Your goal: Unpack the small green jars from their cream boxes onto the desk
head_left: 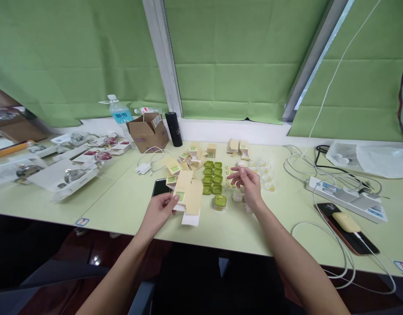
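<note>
My left hand (161, 212) pinches a cream cardboard box (194, 194), unfolded nearly flat, with a small green square printed on it and white inner flaps. My right hand (248, 183) hovers over small yellow-green pieces (229, 169), fingers loosely bent and apart, with nothing visible in them. Between the hands, several green square cups (217, 179) stand in two columns. Nearer me is a clear container with a green lid (220, 201). Small whitish pieces (237, 197) lie partly under my right hand, and clear plastic containers (269, 183) are just beyond it.
More cream boxes (194, 152) lie behind the cups. A dark phone (161, 187) is partly hidden by my left hand. A brown carton (149, 135) and black bottle (173, 129) stand at the back. On the right are a power strip (347, 199), cables and another phone (365, 243).
</note>
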### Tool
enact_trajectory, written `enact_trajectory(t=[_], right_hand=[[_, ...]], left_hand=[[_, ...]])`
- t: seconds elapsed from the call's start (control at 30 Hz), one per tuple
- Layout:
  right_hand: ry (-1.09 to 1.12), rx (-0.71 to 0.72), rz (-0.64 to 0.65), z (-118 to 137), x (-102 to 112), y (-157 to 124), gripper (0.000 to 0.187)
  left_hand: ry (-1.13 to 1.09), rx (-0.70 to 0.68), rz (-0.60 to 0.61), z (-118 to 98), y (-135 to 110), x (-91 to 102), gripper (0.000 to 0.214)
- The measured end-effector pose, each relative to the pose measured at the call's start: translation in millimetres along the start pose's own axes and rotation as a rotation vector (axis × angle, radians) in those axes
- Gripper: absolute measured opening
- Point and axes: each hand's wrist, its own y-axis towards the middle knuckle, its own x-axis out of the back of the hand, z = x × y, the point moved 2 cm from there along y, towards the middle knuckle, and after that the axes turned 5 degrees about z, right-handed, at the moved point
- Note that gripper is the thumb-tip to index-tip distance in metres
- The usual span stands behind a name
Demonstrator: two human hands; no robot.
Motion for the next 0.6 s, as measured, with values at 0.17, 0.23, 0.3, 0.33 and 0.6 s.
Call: enact_trajectory(t=[0.17,0.23,0.3,0.33,0.6], right_hand=[[-0.034,-0.004,-0.012,-3.4,-0.2,0.3,0.049],[-0.040,-0.004,-0.013,-4.4,-0.2,0.3,0.050],[-0.051,-0.001,-0.008,-5.0,-0.3,0.0,0.051],[-0.058,0.000,-0.004,-5.2,-0.3,-0.2,0.051],[-0.092,0.022,0.010,-4.9,-0.9,-2.6,0.047]], left_hand=[[0.143,0.136,0.053,29.8,-33.5,1.8,0.053],[0.224,0.148,0.057,35.5,-37.1,-1.9,0.053],[0.370,0.153,0.037,36.3,-36.2,-5.9,0.051],[0.458,0.161,0.022,34.9,-34.5,-7.9,0.049],[0.911,0.257,-0.026,12.5,-15.5,-23.7,0.051]])
